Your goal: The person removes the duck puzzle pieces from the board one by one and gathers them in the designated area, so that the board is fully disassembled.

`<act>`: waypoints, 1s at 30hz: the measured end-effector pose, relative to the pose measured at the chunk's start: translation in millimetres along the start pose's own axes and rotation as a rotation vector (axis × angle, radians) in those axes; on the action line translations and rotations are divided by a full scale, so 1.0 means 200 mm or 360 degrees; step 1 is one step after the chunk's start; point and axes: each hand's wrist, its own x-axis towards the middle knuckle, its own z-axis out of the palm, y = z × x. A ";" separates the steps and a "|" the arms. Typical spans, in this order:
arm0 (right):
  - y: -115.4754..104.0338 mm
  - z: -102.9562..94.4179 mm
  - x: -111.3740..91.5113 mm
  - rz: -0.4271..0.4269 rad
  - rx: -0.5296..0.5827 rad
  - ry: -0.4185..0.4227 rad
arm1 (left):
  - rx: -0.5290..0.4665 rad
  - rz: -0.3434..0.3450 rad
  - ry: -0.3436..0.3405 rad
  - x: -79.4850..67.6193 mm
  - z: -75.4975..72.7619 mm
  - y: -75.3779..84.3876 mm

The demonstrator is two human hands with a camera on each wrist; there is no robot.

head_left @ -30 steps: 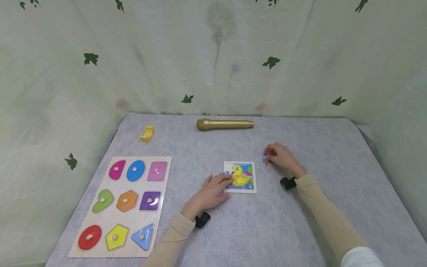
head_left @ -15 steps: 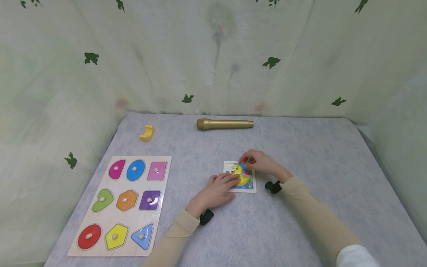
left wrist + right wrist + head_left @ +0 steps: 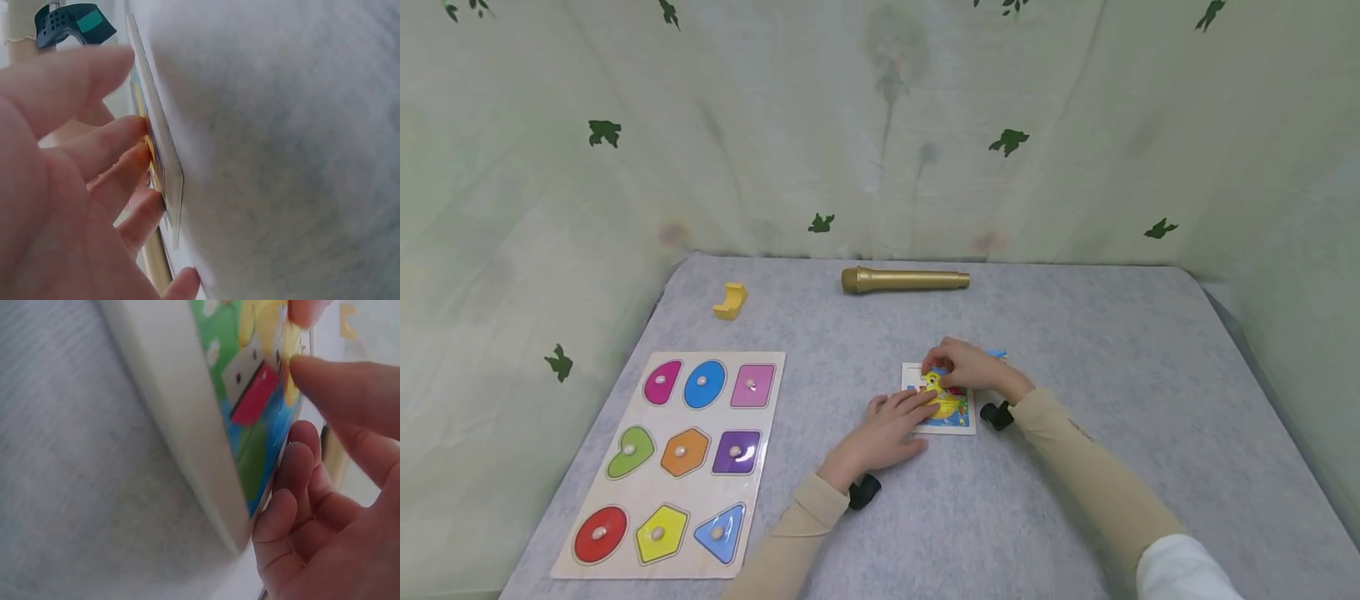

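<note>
A small square jigsaw puzzle (image 3: 917,372) with a yellow duck picture and a pale wooden frame lies mid-table. My left hand (image 3: 880,435) rests its fairly straight fingers on the puzzle's left and lower part. In the left wrist view, those fingers (image 3: 128,137) touch the picture side. My right hand (image 3: 973,367) is over the top of the puzzle with bent fingers. In the right wrist view, the thumb and a fingertip touch the yellow duck area; whether they pinch a piece cannot be told. Behind the right wrist lies a loose blue puzzle piece (image 3: 997,354), partly hidden.
On the left lies a shape board (image 3: 655,467) with several coloured knobbed shapes. A gold microphone (image 3: 906,280) lies along the back, and a small yellow curved block (image 3: 731,301) sits at back left. Fabric hangs behind the grey-covered table (image 3: 1075,308).
My right hand has come left from beside the loose piece to the puzzle's top, leaving that piece on the table. My left hand has shifted slightly right across the picture.
</note>
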 end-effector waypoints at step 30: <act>0.01 0.04 0.00 -0.0108 0.0136 0.0180 | -0.0106 -0.0043 -0.0024 0.01 0.00 0.00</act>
